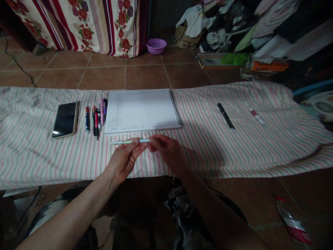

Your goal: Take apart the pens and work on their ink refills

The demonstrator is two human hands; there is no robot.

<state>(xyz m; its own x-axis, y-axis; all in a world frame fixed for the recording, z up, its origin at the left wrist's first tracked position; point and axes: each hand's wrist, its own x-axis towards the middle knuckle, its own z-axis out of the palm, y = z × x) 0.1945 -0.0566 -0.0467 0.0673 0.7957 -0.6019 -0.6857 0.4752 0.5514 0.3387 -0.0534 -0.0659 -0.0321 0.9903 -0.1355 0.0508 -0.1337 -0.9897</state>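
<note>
A slim pale pen (pixel 122 142) lies level between my hands, just in front of the open spiral notebook (pixel 145 107). My left hand (pixel 127 156) pinches it near the middle, with thumb and fingers closed round the barrel. At the pen's right end, my right hand (pixel 166 149) has its fingers closed on the tip; they hide that end. To the left of the notebook lie several pens (pixel 96 121) in a loose group. A black pen (pixel 225 117) rests on the cloth to the right, and a white tube with a red label (pixel 254 113) lies beyond it.
Striped cloth (pixel 203 146) covers the low surface, wrinkled at both ends. A phone (pixel 65 119) lies at the left. Beyond stand a purple basin (pixel 156 46) and a cardboard box (pixel 184 36) with clothes. A plastic bottle (pixel 292 220) lies on the tiled floor, lower right.
</note>
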